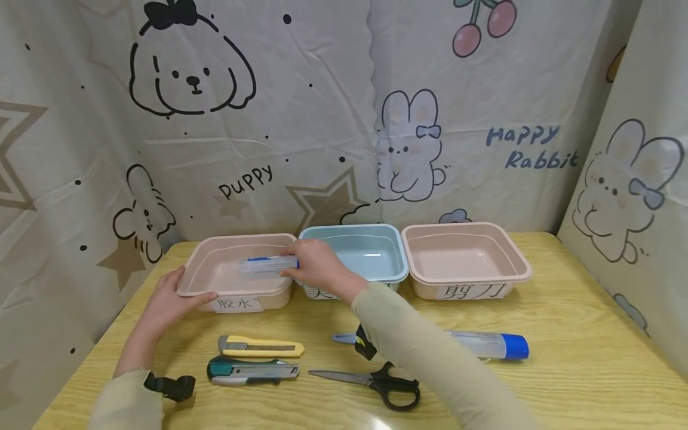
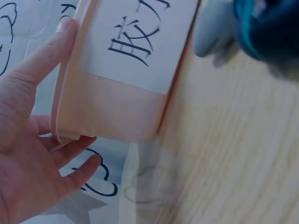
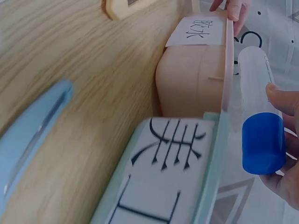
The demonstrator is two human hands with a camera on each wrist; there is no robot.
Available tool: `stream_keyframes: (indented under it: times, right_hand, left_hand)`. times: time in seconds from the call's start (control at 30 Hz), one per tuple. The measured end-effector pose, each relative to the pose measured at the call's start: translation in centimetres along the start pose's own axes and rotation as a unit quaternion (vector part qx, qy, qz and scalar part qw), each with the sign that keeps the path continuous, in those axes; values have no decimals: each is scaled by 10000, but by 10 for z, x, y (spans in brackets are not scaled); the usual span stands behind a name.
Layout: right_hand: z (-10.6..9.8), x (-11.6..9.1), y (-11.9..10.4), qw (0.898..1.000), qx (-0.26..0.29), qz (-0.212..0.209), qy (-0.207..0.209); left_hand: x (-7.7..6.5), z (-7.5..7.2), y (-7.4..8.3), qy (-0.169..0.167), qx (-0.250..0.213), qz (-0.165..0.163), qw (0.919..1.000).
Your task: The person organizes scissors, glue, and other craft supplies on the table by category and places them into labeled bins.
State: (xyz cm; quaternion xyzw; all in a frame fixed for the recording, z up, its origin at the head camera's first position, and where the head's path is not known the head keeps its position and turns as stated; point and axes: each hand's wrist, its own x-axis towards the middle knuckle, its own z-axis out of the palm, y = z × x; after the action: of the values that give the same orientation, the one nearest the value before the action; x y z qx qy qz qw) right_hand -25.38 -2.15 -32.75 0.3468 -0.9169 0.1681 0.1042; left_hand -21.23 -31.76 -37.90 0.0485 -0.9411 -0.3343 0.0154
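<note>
The cream right sleeve [image 1: 424,352] is seen closest, with the arm stretched forward and across to the left over the table [image 1: 580,334]. At its end, a clear tube with a blue cap [image 1: 263,266] is gripped by the right hand [image 1: 319,269], with the thumb on one side and the fingers on the other. The tube is held on its side above the left pink box [image 1: 236,239], and its clear end is pointed toward the left hand [image 1: 174,301]. It cannot be told whether the box is touched by the tube. The front corner of that box is held by the left hand, with the thumb laid along the front rim and the fingers put around the side. The blue box [image 1: 352,229] is set just behind the right hand, and the right pink box [image 1: 467,227] is placed to that hand's right. A yellow cutter [image 1: 261,346] and a green cutter [image 1: 252,371] are laid nearer than both hands, between the two wrists. Black scissors [image 1: 395,382] and a light-blue tool [image 1: 344,338] are found below the right hand, partly covered by its arm or close to it. Another blue-capped tube [image 1: 478,345] is left to the right of that arm, with one end hidden.
</note>
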Motion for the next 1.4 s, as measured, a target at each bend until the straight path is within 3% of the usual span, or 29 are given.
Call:
stream_keyframes:
  times: [0.2,0.6,0.87,1.07,1.4]
  right_hand:
    - [14,13,-9,10000,-7,79,26]
    - [36,31,-31,9999,-35,111,-74]
    - [49,40,-41,9989,148,434,-117]
    - [60,40,-43,9948,449,779,-478]
    - [54,34,-35,9964,646,433,-347]
  left_hand:
    - [0,0,-1,-49,-80,-104,9999]
    - [-1,1,-3,82,-392,11,9992]
    - [-1,1,-3,94,-425,47,9990]
    - [-1,4,-3,144,-409,124,9990]
    - [-2,4,-3,201,-434,-15,9989]
